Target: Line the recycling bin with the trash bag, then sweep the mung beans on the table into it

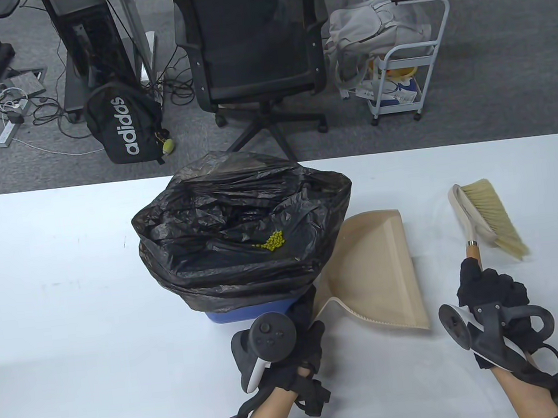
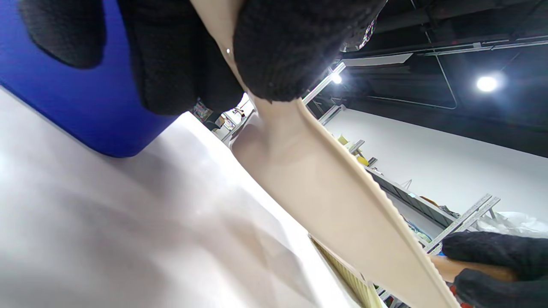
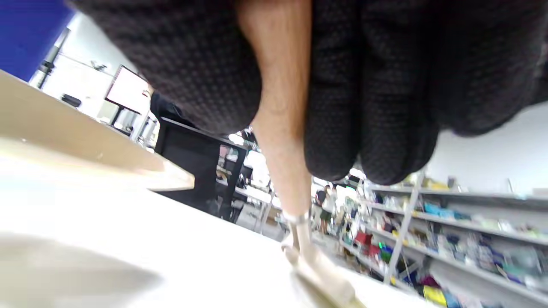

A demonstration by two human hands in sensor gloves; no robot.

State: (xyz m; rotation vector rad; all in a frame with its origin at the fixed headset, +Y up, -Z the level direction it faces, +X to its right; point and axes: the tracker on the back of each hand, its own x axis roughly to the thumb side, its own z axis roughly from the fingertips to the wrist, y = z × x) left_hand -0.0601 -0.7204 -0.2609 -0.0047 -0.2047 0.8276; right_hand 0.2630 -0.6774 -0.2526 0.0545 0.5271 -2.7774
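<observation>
— Finishing up? Green mung beans point(image 1: 273, 241) lie inside the black-bag-lined blue bin point(image 1: 241, 233).
— Seemingly. Left hand point(image 1: 294, 340) grips the beige plastic dustpan point(image 1: 377, 278) right of it; right hand point(image 1: 490, 295) clenches the wooden-handled brush point(image 1: 486, 218). Next: set both down.

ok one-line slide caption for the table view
Beans in the lined bin; left hand holds dustpan, right hand holds brush.

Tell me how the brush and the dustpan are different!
The brush has pale bristles and a wooden handle; the dustpan is a flat, smooth scoop. The right hand holds the brush, the left hand the dustpan. Both are beige.
</observation>
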